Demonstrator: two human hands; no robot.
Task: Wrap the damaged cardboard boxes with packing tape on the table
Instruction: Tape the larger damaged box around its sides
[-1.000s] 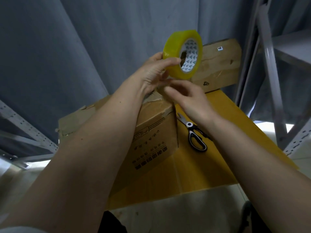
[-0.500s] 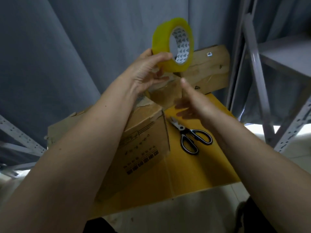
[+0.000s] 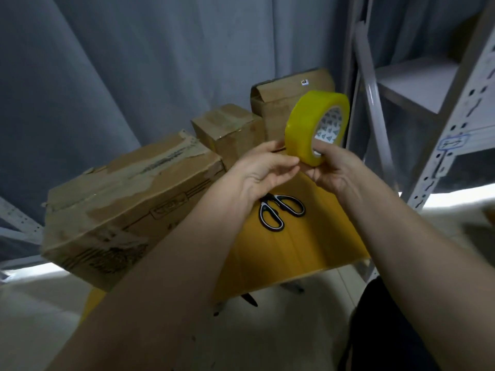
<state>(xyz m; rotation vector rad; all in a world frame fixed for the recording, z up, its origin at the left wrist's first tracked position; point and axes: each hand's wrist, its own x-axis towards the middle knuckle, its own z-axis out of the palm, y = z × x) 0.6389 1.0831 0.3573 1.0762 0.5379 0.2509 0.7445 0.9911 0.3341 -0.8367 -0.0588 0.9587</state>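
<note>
Tape roll (image 3: pixel 308 124), yellow with a printed white core, is held up above the yellow table (image 3: pixel 289 253), its open core turned to the right. The right hand (image 3: pixel 334 170) grips it from below, the thumb hooked into the core and the other fingers curled under the rim. The left hand (image 3: pixel 263 170) meets the roll's lower left edge, fingers bent and drawn together at the tape's surface; whether they pinch a loose end I cannot tell. Directly beneath the hands, black-handled scissors (image 3: pixel 278 210) lie flat on the table. Left of the scissors sits a large torn cardboard box (image 3: pixel 126 199), with a smaller box (image 3: pixel 230 127) and a tall box (image 3: pixel 276 100) behind it.
</note>
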